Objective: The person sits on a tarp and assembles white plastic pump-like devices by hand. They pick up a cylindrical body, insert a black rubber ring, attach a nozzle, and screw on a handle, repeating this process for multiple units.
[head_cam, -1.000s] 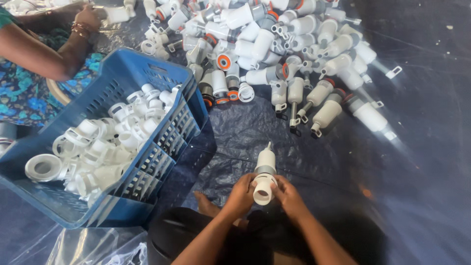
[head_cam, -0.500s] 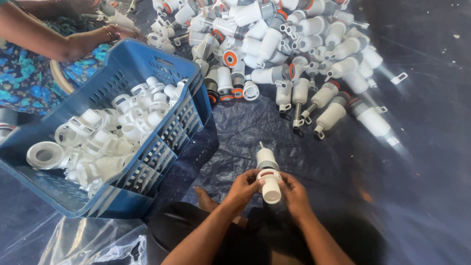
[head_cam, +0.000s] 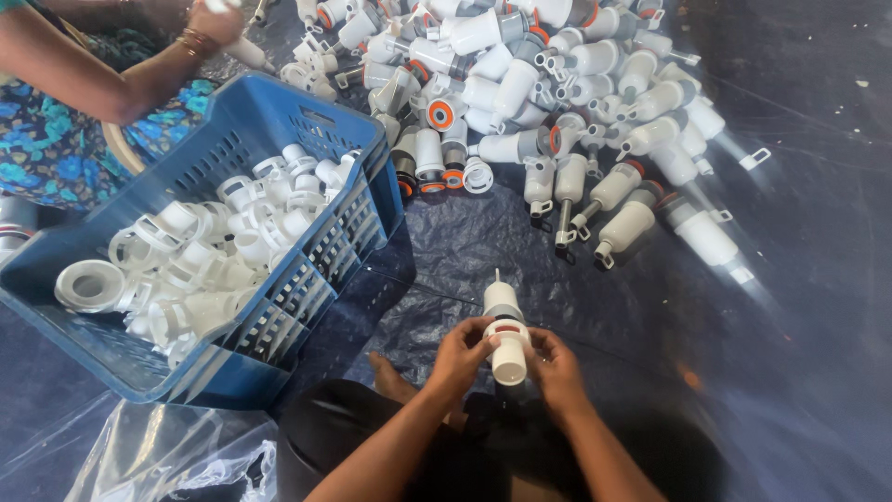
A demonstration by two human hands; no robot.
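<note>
Left hand [head_cam: 462, 351], right hand [head_cam: 555, 365] gripping white valve [head_cam: 505, 336], blue crate [head_cam: 279, 121] beside

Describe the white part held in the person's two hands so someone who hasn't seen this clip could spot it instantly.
Start at the blue crate of white rings on the left, then move right and down past its corner to the person's left hand and right hand at bottom centre. Between them is a white plastic fitting with a grey band and a red ring. Unlike the pile of similar fittings above, it is lifted off the dark sheet, alone.
</note>
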